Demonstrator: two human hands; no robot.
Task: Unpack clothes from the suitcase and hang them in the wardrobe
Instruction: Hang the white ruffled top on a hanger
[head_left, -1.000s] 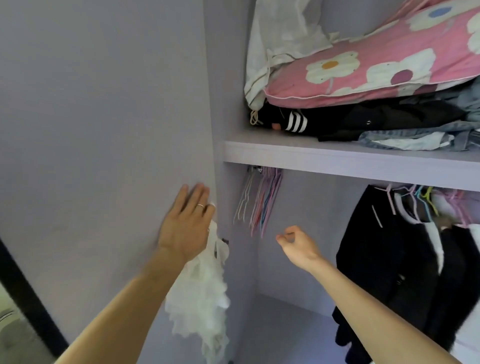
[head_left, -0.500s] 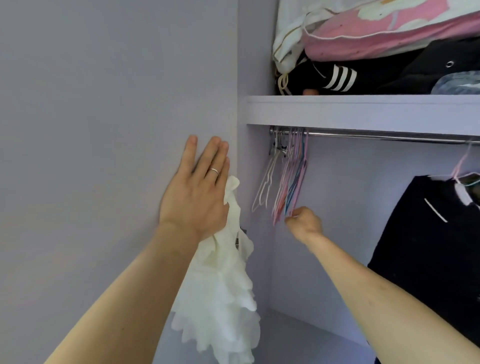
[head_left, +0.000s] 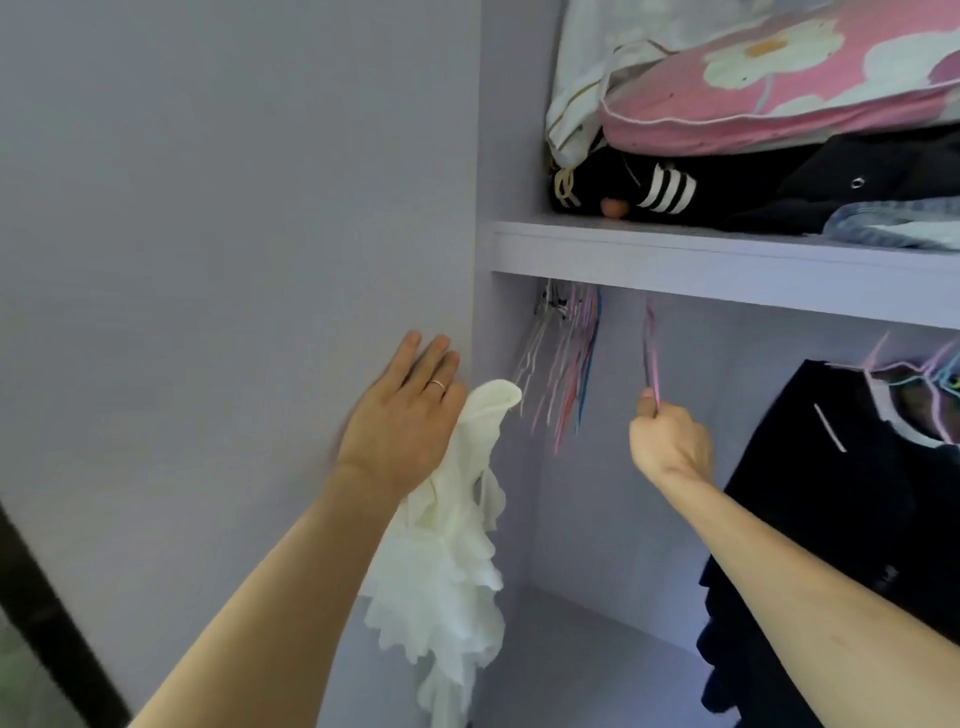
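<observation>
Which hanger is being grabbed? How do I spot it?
Look under the purple wardrobe shelf, where a bunch of thin hangers hangs at the left. It is the pink hanger alone to their right, pinched at the bottom by the right hand.

Head-worn, close, facing wardrobe (head_left: 727, 270) interior

under the shelf (head_left: 727, 260) there is an open gap between the bunch of empty hangers (head_left: 571, 364) at the left end and the black clothes (head_left: 831, 519) hanging on the right. my right grip (head_left: 670, 441) is in that gap, curled round a pink hanger (head_left: 650, 353). the shelf edge closes off the room overhead. lower down it is open to the wardrobe floor (head_left: 597, 649). the white ruffled garment (head_left: 452, 545) hangs from under my left grip (head_left: 400, 421), which lies flat on the lilac panel (head_left: 234, 260), and it crowds the left wall.
</observation>
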